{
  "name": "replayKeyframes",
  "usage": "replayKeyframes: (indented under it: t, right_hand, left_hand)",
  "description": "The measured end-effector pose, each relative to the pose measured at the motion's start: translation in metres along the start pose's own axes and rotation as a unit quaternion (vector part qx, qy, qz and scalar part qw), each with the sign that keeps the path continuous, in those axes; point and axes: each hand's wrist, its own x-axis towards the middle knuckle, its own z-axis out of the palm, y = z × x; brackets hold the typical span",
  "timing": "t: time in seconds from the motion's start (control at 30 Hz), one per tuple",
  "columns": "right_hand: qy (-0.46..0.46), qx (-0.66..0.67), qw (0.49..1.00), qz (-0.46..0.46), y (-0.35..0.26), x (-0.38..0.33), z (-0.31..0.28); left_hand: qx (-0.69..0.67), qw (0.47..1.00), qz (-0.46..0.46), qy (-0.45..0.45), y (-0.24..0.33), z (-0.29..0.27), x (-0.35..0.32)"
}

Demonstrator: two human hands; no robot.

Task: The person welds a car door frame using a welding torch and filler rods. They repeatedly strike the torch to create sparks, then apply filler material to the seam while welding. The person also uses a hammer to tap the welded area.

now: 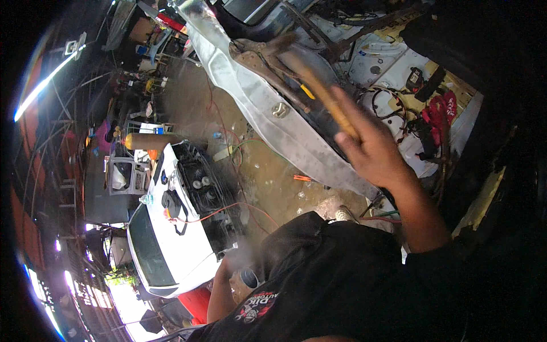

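Note:
My right hand is closed round the wooden handle of a hammer, which is blurred by motion. The hammer's head end, smeared, is over the upper part of a bare grey metal car body panel. That panel runs diagonally, with a dented-looking, wavy edge and a small metal fitting on it. A yellow strip shows beside the handle. My left hand is low at the left, next to my dark shirt. Its fingers are blurred, and what they hold, if anything, cannot be made out.
Beyond the panel is an opened car interior with wiring and a red cloth-like item. A white car with its front end exposed stands at left. A red hose crosses the stained floor. A yellow gas cylinder lies farther off.

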Motion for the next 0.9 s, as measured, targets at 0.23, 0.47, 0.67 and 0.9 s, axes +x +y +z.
replayKeyframes:
  t: [0.23, 0.47, 0.67, 0.9]
  right_hand:
    - [-0.220, 0.090, 0.967, 0.086, -0.071, 0.066, 0.047]
    - [-0.106, 0.152, 0.979, 0.079, -0.062, 0.083, 0.077]
    - [-0.086, 0.140, 0.986, -0.005, -0.047, 0.080, 0.093]
    - [-0.141, 0.156, 0.977, 0.037, -0.050, 0.086, 0.066]
  left_hand:
    - [-0.103, 0.994, -0.023, -0.014, 0.004, 0.011, 0.001]
    - [0.123, 0.978, 0.163, -0.050, -0.099, 0.029, 0.066]
    - [0.045, 0.984, 0.161, -0.055, -0.102, 0.023, 0.077]
    - [-0.096, 0.983, 0.132, -0.081, -0.050, -0.014, 0.092]
